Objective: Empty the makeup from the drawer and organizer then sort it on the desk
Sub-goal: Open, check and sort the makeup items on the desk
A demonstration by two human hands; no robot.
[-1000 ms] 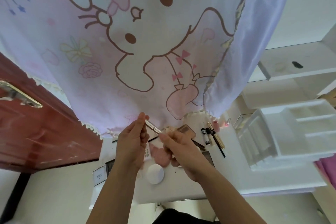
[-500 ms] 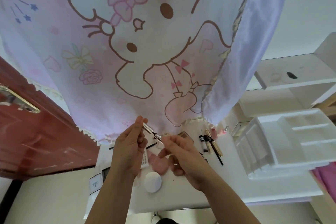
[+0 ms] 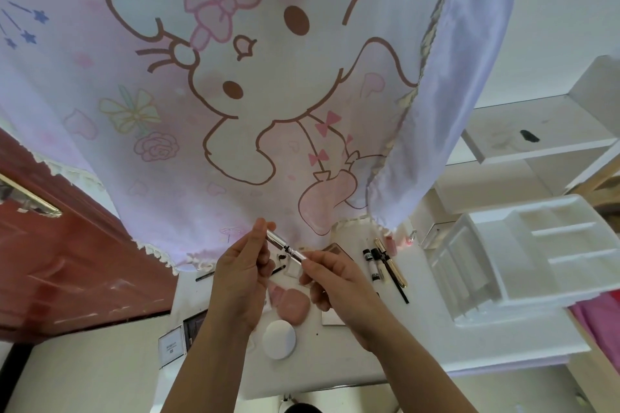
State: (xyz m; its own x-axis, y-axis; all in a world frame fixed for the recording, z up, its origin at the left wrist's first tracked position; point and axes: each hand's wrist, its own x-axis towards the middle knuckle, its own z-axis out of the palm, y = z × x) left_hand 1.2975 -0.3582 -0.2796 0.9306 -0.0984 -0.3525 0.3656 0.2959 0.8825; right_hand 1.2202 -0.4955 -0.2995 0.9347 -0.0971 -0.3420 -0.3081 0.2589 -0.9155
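As many items lie on the counter (image 3: 318,369), emptying is judged largely done. At the left, a white box (image 3: 171,344) and a round white compact (image 3: 279,339) are laid. A slim silver tube (image 3: 285,246) is pinched at one end by the left hand (image 3: 241,275) and at the other by the right hand (image 3: 335,282), above the counter. Further right, black tubes (image 3: 372,261) and a gold pen (image 3: 391,261) are grouped. No makeup is seen in the white organizer (image 3: 523,255); sorting is judged unfinished.
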